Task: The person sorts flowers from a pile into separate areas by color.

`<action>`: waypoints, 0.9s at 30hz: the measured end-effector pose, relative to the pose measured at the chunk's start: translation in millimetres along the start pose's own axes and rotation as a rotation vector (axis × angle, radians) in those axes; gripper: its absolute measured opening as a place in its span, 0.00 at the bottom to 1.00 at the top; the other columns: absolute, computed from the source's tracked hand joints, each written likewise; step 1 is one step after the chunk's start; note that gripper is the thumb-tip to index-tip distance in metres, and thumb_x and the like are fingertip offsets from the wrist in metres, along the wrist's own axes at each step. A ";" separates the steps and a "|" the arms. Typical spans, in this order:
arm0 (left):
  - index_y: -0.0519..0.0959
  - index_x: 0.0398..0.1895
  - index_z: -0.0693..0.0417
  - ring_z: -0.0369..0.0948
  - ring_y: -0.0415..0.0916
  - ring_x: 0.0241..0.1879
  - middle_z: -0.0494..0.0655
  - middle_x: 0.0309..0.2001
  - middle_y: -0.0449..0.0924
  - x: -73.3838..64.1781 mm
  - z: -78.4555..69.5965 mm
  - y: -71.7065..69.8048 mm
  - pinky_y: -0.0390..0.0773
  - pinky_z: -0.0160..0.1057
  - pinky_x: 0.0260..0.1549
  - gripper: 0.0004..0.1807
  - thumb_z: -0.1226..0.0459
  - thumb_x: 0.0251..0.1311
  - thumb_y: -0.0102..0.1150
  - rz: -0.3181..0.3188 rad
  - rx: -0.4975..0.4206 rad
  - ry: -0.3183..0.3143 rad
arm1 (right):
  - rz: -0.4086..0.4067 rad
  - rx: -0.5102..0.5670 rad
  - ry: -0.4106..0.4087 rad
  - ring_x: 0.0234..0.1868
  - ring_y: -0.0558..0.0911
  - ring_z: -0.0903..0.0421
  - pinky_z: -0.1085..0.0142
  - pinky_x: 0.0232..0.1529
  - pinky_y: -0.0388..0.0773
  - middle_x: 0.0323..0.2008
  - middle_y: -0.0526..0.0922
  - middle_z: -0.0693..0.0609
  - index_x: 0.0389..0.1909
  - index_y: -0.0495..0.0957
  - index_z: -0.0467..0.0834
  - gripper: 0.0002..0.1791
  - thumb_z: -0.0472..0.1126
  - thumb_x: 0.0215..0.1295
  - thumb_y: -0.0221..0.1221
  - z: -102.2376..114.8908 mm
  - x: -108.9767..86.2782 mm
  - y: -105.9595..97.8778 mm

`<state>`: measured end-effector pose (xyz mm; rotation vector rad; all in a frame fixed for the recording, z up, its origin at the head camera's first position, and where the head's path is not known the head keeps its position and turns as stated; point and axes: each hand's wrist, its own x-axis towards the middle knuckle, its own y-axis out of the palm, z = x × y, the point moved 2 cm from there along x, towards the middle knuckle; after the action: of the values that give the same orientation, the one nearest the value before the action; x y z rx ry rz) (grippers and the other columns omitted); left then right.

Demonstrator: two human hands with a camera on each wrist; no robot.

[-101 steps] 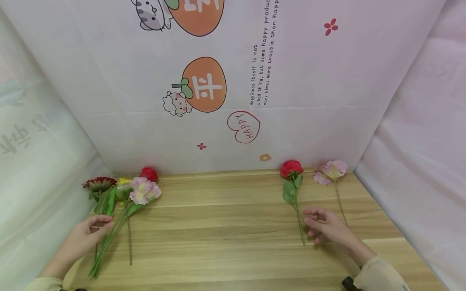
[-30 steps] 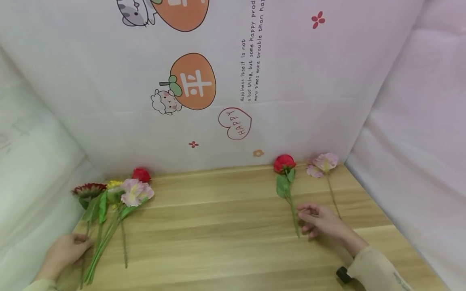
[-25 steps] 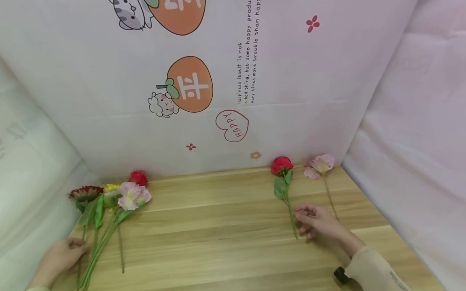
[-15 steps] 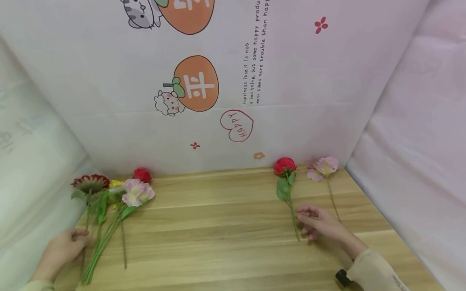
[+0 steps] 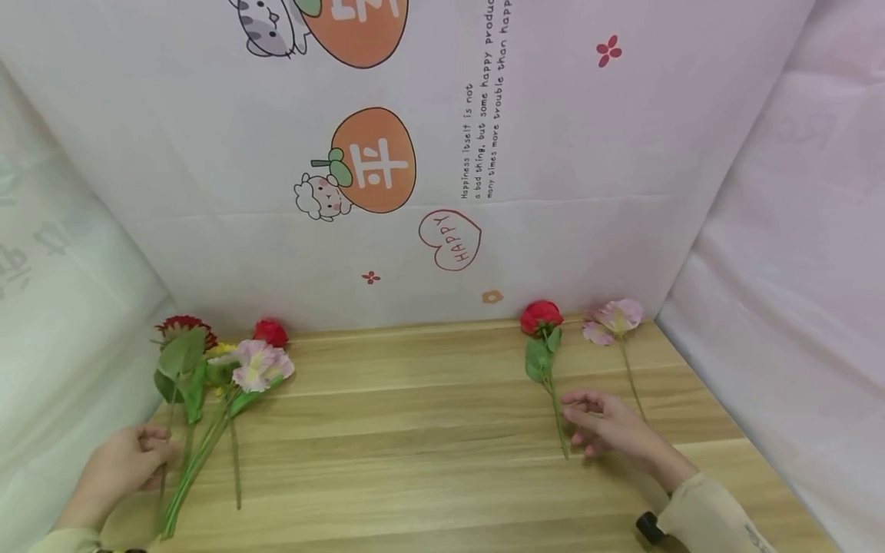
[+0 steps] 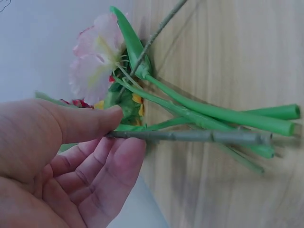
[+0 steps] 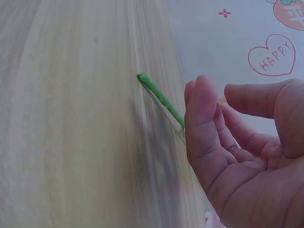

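Note:
At the left, my left hand (image 5: 126, 467) pinches the brownish-green stem (image 6: 199, 137) of a dark red flower (image 5: 181, 329) between thumb and fingertips. Broad green leaves partly cover that flower's head. Beside it lie a pink flower (image 5: 257, 364), a red flower (image 5: 271, 332) and a yellow bloom (image 5: 223, 350), their green stems (image 6: 228, 116) bunched together. On the right side, my right hand (image 5: 611, 424) hovers with loosely bent fingers near the stem of a red rose (image 5: 541, 317); nothing is between thumb and fingers. In the right wrist view the rose's green stem end (image 7: 159, 95) passes behind the fingers.
Another pink flower (image 5: 618, 316) on a thin stem lies at the back right, beyond the right hand. The wooden table (image 5: 415, 430) meets a printed white cloth (image 5: 553, 246) at its back edge, and white cloth hangs at both sides.
My left hand has come off the bunched stems, moved left and taken the dark red flower's stem. That flower has turned, bringing its leaves forward. The right hand stays by the rose.

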<state>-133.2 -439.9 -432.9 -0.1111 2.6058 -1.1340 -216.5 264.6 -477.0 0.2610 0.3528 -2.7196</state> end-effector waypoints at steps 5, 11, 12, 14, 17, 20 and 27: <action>0.64 0.59 0.82 0.44 0.82 0.32 0.61 0.43 0.80 0.7 -4.3 0.0 0.87 0.42 0.30 0.32 0.59 0.70 0.61 -0.006 -0.030 0.010 | 0.006 -0.007 0.009 0.37 0.84 0.47 0.56 0.33 0.87 0.51 0.75 0.36 0.67 0.64 0.31 0.28 0.44 0.75 0.59 -0.6 0.4 1.9; 0.67 0.58 0.78 0.43 0.82 0.32 0.59 0.44 0.79 -0.6 -17.6 3.1 0.87 0.41 0.29 0.34 0.54 0.68 0.65 -0.033 -0.023 0.042 | 0.010 -0.008 0.014 0.38 0.83 0.47 0.56 0.33 0.87 0.52 0.74 0.36 0.67 0.64 0.31 0.29 0.45 0.75 0.59 2.4 0.9 3.1; 0.67 0.58 0.77 0.44 0.82 0.32 0.58 0.44 0.79 -1.1 -20.6 4.2 0.87 0.41 0.29 0.34 0.54 0.68 0.65 -0.031 -0.035 0.043 | 0.014 -0.009 0.012 0.38 0.83 0.47 0.56 0.34 0.87 0.52 0.74 0.36 0.67 0.64 0.31 0.30 0.45 0.75 0.59 3.0 1.2 3.5; 0.67 0.58 0.77 0.45 0.83 0.33 0.58 0.44 0.79 -2.0 -27.3 6.9 0.87 0.41 0.30 0.33 0.54 0.68 0.65 -0.029 -0.056 0.050 | 0.021 -0.009 0.008 0.38 0.83 0.47 0.56 0.33 0.87 0.52 0.74 0.36 0.68 0.63 0.31 0.31 0.46 0.75 0.59 4.2 1.8 4.4; 0.68 0.56 0.76 0.46 0.83 0.32 0.59 0.43 0.79 -2.7 -37.5 12.3 0.87 0.40 0.30 0.31 0.55 0.69 0.64 -0.040 -0.062 0.085 | 0.029 -0.008 0.003 0.37 0.83 0.48 0.57 0.33 0.87 0.51 0.74 0.35 0.68 0.63 0.31 0.31 0.46 0.75 0.60 5.9 2.8 5.7; 0.67 0.58 0.76 0.47 0.83 0.33 0.60 0.44 0.78 -1.9 -48.3 19.1 0.87 0.40 0.31 0.31 0.56 0.70 0.64 -0.039 -0.085 0.102 | 0.031 -0.013 0.002 0.36 0.83 0.49 0.58 0.32 0.86 0.51 0.74 0.34 0.67 0.64 0.31 0.31 0.47 0.75 0.60 7.4 3.5 6.4; 0.66 0.59 0.76 0.48 0.83 0.36 0.64 0.48 0.77 -1.7 -74.7 36.8 0.88 0.42 0.32 0.32 0.56 0.70 0.64 -0.025 -0.149 0.157 | 0.041 -0.049 -0.013 0.37 0.83 0.48 0.58 0.32 0.86 0.52 0.74 0.34 0.67 0.64 0.30 0.30 0.47 0.76 0.59 13.2 2.1 8.2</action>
<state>-152.2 -361.8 -411.0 -0.0904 2.8342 -0.9922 -216.9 252.8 -466.7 0.2349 0.4059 -2.6669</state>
